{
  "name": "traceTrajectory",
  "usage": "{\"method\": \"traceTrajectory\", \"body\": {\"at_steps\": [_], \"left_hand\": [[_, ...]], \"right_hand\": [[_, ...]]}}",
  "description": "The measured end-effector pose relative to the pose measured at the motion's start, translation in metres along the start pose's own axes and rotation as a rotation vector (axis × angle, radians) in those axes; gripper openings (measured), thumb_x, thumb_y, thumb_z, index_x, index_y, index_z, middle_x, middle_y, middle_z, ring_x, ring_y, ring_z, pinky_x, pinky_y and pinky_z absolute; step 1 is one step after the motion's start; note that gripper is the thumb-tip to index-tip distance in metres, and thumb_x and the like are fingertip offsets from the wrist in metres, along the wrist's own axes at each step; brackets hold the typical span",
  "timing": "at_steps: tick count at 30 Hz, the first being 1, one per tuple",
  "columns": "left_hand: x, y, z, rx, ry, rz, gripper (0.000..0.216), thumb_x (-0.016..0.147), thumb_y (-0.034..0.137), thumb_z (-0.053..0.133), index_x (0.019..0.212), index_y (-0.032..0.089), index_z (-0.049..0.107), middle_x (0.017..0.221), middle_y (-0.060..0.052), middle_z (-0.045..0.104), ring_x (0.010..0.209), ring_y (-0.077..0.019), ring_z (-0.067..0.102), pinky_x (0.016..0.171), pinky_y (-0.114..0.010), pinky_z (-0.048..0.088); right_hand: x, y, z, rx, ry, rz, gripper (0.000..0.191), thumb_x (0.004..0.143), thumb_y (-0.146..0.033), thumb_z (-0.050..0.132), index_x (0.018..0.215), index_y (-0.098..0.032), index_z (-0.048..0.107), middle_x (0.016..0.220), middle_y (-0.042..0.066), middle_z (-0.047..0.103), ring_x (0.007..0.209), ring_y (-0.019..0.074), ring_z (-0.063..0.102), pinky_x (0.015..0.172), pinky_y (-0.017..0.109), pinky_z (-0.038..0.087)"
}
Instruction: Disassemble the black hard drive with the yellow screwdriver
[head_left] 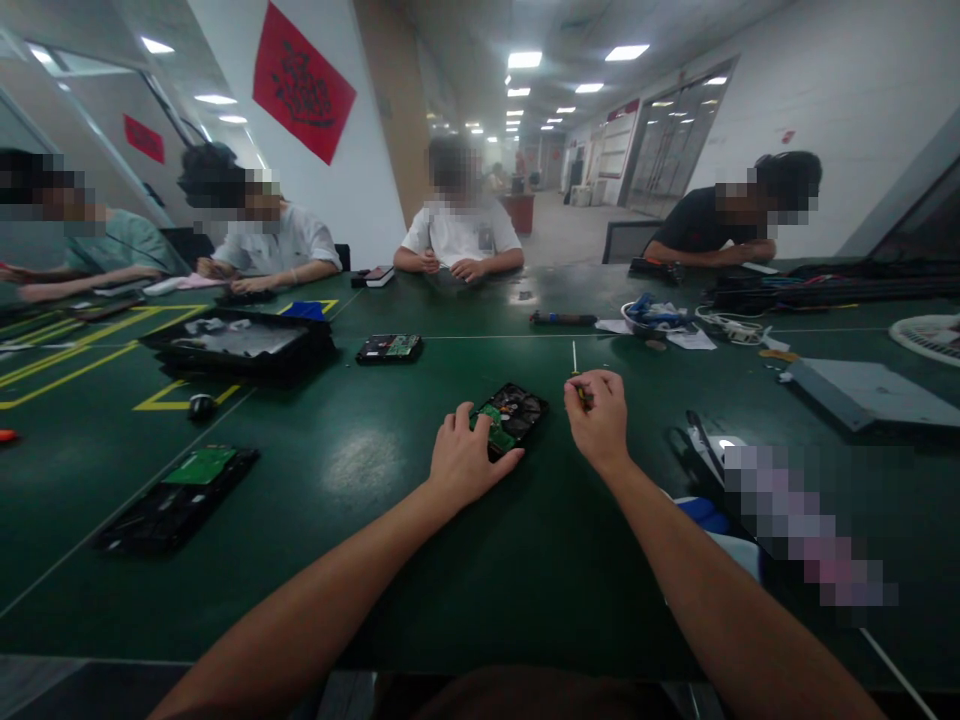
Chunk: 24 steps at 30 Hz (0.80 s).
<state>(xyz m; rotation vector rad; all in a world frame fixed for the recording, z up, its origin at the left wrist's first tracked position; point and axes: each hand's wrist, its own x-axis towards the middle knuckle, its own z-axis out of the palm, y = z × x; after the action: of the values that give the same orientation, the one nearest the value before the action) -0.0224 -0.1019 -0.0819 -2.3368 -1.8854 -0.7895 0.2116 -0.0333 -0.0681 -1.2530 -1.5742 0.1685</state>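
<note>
My left hand (pixel 461 455) rests over the near left part of a hard drive (pixel 526 408), fingers across its green circuit board and thumb along the near edge. The drive lies flat on the green table, board side up, its far right part uncovered. Just right of it, my right hand (pixel 602 420) is closed round a small screwdriver (pixel 575 358). The thin, pale shaft points up and away from me, apart from the drive. Most of its handle, with a bit of yellow showing, is hidden in the fingers.
More drives with green boards lie left (pixel 180 490) and ahead (pixel 390 348), near a black tray (pixel 315 345). To the right are a flat silver metal box (pixel 877 390), a blue cable bundle (pixel 656 312) and a pixelated object (pixel 802 520). Several people sit around the table.
</note>
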Motion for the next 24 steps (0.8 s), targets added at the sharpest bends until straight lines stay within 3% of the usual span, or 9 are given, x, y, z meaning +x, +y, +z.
{"method": "traceTrajectory", "body": {"at_steps": [3,8,15,20,24], "left_hand": [[-0.007,0.004,-0.003,0.016,-0.026,0.049,0.066,0.083,0.072,0.06,0.125,0.021,0.061,0.138,-0.018,0.046,0.119,-0.0401,0.051,0.097,-0.057,0.05],[-0.013,0.011,-0.001,0.04,-0.117,0.12,0.055,0.094,0.054,0.054,0.138,0.02,0.053,0.125,-0.016,0.05,0.107,-0.0314,0.058,0.086,-0.045,0.057],[0.011,0.031,0.016,0.061,-0.176,0.085,0.034,0.1,0.041,0.047,0.121,0.017,0.061,0.117,-0.015,0.053,0.09,-0.0261,0.065,0.076,-0.04,0.058],[0.017,0.035,0.022,-0.149,-0.13,0.171,0.038,0.096,0.034,0.054,0.133,0.022,0.054,0.124,-0.012,0.054,0.099,-0.0248,0.066,0.086,-0.04,0.059],[0.035,0.029,0.014,-0.233,0.066,0.171,0.049,0.092,0.036,0.061,0.138,0.024,0.049,0.13,-0.012,0.055,0.118,-0.0285,0.06,0.097,-0.043,0.056]], "right_hand": [[-0.001,-0.001,0.001,0.019,-0.007,-0.018,0.03,0.095,-0.043,0.057,0.11,-0.021,0.07,0.13,0.015,0.054,0.115,0.0286,0.06,0.096,0.046,0.057],[-0.002,-0.003,0.002,0.031,-0.027,-0.101,0.048,0.09,-0.05,0.065,0.128,-0.02,0.064,0.144,0.016,0.052,0.13,0.0324,0.054,0.103,0.05,0.054],[-0.004,0.001,0.012,0.006,-0.06,-0.113,0.055,0.09,-0.044,0.064,0.139,-0.019,0.057,0.152,0.016,0.048,0.138,0.0325,0.049,0.111,0.053,0.048],[-0.008,-0.005,0.014,0.007,-0.105,-0.084,0.05,0.097,-0.047,0.056,0.139,-0.02,0.058,0.151,0.015,0.051,0.137,0.0306,0.051,0.111,0.049,0.047],[-0.011,-0.016,0.012,0.063,-0.127,-0.142,0.048,0.098,-0.05,0.056,0.138,-0.022,0.059,0.149,0.012,0.054,0.137,0.028,0.052,0.113,0.045,0.045]]}}
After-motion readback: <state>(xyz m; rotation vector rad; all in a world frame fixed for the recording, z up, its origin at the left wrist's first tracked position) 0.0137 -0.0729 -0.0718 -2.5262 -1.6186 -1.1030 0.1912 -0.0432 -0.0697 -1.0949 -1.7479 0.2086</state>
